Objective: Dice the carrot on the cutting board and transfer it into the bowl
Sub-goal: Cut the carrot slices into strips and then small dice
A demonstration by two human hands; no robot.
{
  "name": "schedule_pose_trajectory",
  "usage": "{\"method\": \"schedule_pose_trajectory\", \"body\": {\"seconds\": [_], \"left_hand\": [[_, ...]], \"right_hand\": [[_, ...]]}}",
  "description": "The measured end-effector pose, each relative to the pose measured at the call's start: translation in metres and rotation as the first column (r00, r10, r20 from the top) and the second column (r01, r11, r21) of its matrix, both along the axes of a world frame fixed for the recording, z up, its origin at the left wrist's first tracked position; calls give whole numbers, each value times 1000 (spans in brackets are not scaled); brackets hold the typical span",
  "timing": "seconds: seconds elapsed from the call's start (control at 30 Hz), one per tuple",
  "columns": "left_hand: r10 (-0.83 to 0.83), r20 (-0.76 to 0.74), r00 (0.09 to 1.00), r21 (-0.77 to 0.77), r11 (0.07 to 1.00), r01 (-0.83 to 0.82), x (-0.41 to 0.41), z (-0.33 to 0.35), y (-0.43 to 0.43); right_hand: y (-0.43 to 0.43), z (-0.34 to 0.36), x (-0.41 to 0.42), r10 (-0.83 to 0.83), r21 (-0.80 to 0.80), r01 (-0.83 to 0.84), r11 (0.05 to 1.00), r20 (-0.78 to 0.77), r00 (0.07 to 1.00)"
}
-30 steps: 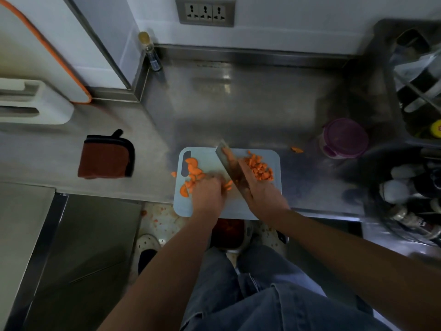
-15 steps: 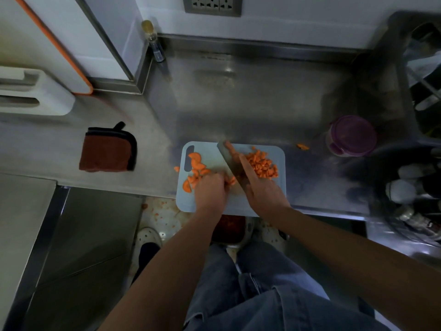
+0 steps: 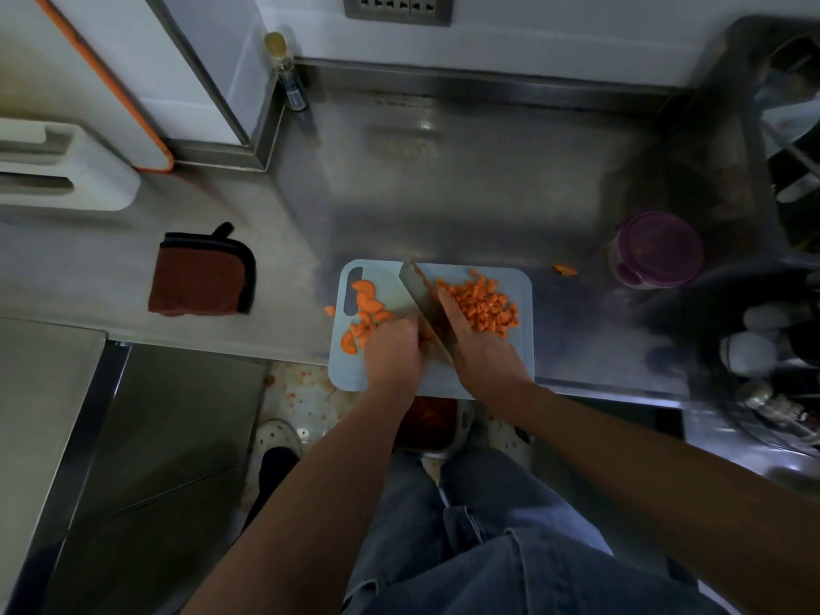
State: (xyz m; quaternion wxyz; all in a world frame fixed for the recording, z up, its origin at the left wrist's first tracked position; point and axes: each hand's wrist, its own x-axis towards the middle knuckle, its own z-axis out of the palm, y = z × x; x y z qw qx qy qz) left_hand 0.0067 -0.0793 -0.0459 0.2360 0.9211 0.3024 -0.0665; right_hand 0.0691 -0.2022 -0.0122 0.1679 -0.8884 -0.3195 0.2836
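A pale blue cutting board (image 3: 519,348) lies at the counter's front edge. Half-moon carrot slices (image 3: 366,310) are scattered on its left side, and a heap of diced carrot (image 3: 483,304) sits on its right side. My right hand (image 3: 481,352) grips the handle of a broad knife (image 3: 419,290), index finger laid along the blade, which runs diagonally across the board's middle. My left hand (image 3: 392,348) holds carrot pieces down right beside the blade, its fingers curled over them. A purple-lidded container (image 3: 659,248) stands to the right on the counter.
One carrot piece (image 3: 565,270) lies on the steel counter right of the board, another (image 3: 329,310) just off its left edge. A brown folded cloth (image 3: 202,275) lies to the left. A small bottle (image 3: 288,73) stands in the back corner. A dish rack (image 3: 781,170) fills the right.
The knife and both hands stay at the board's middle with only small shifts. The view has tilted slightly, so the board sits a little higher in the frame.
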Motion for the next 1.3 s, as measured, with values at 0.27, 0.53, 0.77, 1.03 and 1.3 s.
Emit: {"method": "schedule_pose_trajectory", "body": {"seconds": [0.27,0.53,0.77,1.03,1.3], "left_hand": [[87,44,995,-68,994,-84,-5,-4,1],[124,47,991,-31,992,-123,-4,-2,-2],[145,25,989,-72,987,-143,-6,-3,0],[121,14,993,-33,992,-120,-5,-2,-3],[108,-8,994,-27,994,-108,-5,0,-4]], "right_hand": [[-5,5,1,32,57,-30,998,-24,999],[-2,0,-4,86,11,-86,996,-14,996],[-4,2,-1,8,83,-6,997,-19,1000],[-5,-1,-5,75,37,-74,997,-30,997],[-2,-8,-1,48,25,-48,999,1,999]]}}
